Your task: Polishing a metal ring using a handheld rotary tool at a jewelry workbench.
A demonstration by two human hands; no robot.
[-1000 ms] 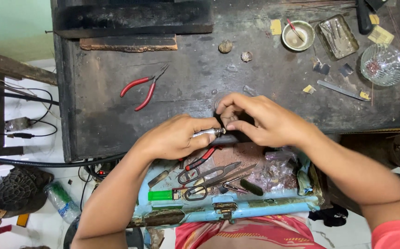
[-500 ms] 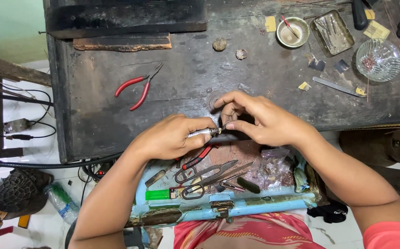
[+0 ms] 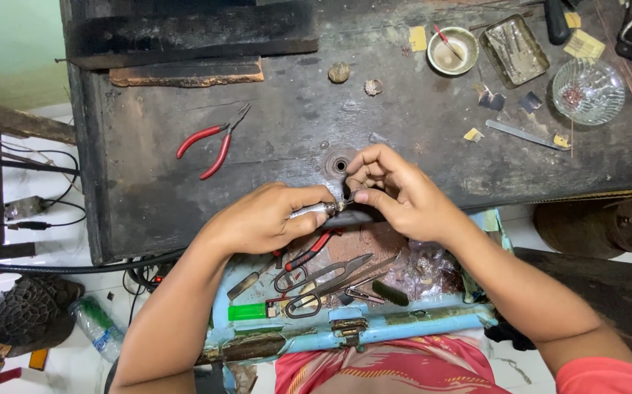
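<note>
Dark and scratched, the wooden table (image 3: pixel 418 146) fills the head view. Near its front edge, the left hand (image 3: pixel 265 219) closes its fingers around a small silver tool (image 3: pixel 314 211) that lies sideways, tip toward the right hand (image 3: pixel 396 193). Those fingers pinch a tiny piece (image 3: pixel 346 203) at that tip. Yellow paper scraps (image 3: pixel 473 135) lie farther right; red pliers (image 3: pixel 210 142) lie left.

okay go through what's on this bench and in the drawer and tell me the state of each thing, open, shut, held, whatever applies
Left hand: closed on a silver tool.
Right hand: fingers pinch something tiny at the tool's tip.
Red pliers: lying on bench, handles spread.
Scissors: lying in drawer, untouched.
Blue drawer: pulled open.
Glass bowl: upright.
</note>
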